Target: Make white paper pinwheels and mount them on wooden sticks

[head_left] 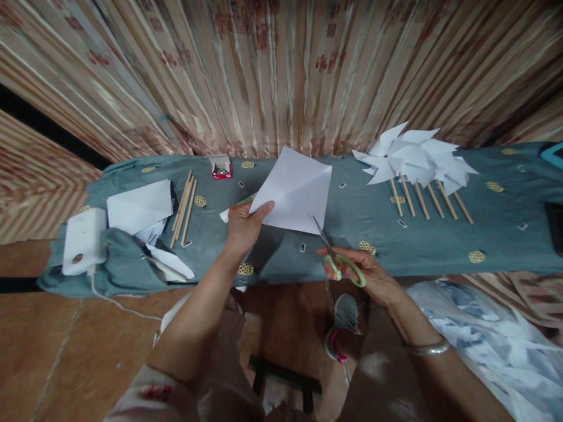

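My left hand (pixel 245 225) pinches a white square sheet of paper (pixel 294 187) at its left corner, thumb on top. The sheet is held above the table and shows a faint diagonal crease. In my right hand (pixel 367 272) is a pair of scissors (pixel 339 265) with pale green handles, fingers through the loops. The blades point up and left, and their tips lie at the sheet's lower right corner; I cannot tell whether they have cut into it. Partly hidden behind my left hand lies a flat white and green item (pixel 225 215).
Several white paper pinwheels (pixel 409 155) on wooden sticks lie at the right. Toward the left are loose wooden sticks (pixel 183 208), stacked white paper (pixel 141 206), a small red box (pixel 221 168) and a white corded device (pixel 84 241). A plastic bag (pixel 497 346) stands at lower right.
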